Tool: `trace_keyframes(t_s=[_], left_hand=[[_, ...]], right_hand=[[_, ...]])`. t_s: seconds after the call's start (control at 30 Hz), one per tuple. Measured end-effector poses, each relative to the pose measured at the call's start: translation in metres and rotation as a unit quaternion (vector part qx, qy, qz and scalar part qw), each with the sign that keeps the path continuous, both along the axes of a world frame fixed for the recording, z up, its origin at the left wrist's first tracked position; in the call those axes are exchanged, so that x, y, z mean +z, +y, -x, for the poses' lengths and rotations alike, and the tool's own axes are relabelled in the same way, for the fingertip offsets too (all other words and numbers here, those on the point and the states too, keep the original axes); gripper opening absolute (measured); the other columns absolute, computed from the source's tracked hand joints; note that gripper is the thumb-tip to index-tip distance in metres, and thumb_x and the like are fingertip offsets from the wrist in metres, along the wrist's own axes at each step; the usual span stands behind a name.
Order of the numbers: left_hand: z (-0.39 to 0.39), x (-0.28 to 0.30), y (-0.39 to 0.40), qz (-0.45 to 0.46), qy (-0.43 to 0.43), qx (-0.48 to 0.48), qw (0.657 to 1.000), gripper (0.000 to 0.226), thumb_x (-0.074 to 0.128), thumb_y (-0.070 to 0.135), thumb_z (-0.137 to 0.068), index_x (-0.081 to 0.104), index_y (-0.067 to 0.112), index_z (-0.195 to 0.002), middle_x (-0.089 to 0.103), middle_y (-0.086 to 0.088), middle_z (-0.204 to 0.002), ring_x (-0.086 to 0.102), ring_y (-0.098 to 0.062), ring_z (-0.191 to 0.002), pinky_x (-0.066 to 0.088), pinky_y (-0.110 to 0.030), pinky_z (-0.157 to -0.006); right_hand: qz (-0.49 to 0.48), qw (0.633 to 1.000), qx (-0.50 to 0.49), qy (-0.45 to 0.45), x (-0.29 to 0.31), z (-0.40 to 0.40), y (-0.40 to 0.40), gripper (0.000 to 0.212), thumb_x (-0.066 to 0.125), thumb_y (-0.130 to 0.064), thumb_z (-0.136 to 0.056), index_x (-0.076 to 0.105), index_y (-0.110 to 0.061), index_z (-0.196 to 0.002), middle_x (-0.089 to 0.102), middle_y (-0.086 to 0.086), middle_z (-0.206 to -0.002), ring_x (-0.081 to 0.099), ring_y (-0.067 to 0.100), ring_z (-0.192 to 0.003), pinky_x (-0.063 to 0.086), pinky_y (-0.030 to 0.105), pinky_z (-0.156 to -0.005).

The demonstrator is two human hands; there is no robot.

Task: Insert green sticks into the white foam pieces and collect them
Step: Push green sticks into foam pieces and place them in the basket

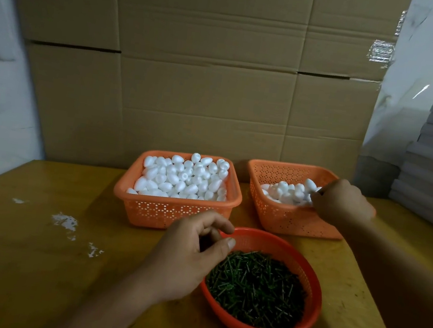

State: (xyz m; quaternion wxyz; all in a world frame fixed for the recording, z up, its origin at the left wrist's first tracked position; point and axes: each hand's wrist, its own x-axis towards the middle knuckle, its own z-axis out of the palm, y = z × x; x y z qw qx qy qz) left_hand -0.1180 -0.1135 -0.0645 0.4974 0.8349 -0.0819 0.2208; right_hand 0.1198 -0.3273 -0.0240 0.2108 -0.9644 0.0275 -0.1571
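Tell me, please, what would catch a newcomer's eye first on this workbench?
Probably the square orange plastic basket heaped with white egg-shaped foam pieces at the centre of the yellow wooden table. Next, the round red plastic basket of short green sticks nearest the camera, with the left hand at its near-left rim. The right hand reaches into a second, less full orange basket on the right.

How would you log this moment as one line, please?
left hand: over green sticks bowl, empty | right hand: in right basket, holding foam piece | left basket: full
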Motion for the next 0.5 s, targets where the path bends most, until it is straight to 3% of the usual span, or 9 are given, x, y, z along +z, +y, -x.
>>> trace_keyframes(t_s=[0.27,0.37,0.5], left_hand=[[0.001,0.001,0.000,-0.017,0.006,0.004,1.000,0.012,0.065,0.043,-0.086,0.066,0.039,-0.097,0.067,0.009,-0.079,0.066,-0.027,-0.072,0.054,-0.049,-0.066],[0.002,0.001,0.000,-0.017,0.008,0.003,1.000,0.009,0.066,0.039,-0.088,0.067,0.038,-0.097,0.067,0.009,-0.079,0.066,-0.028,-0.072,0.055,-0.047,-0.066],[0.001,0.000,-0.001,-0.017,0.002,0.003,1.000,0.006,0.067,0.034,-0.090,0.068,0.034,-0.097,0.067,0.009,-0.080,0.065,-0.031,-0.072,0.052,-0.045,-0.064]], right_hand=[[0.021,1.000,0.000,-0.003,0.004,0.003,0.002,0.025,0.062,-0.032,-0.093,0.063,-0.015,-0.075,0.063,0.004,-0.068,0.060,0.020,-0.060,0.043,0.026,-0.052],[0.006,1.000,0.005,-0.004,0.005,0.007,-0.003,0.026,0.060,-0.032,-0.093,0.065,-0.014,-0.075,0.064,0.007,-0.070,0.062,0.023,-0.063,0.055,0.034,-0.068],[-0.063,0.996,0.040,-0.047,0.005,0.016,-0.008,0.029,0.057,-0.024,-0.093,0.066,-0.009,-0.071,0.063,0.009,-0.063,0.057,0.023,-0.054,0.049,0.034,-0.059]])
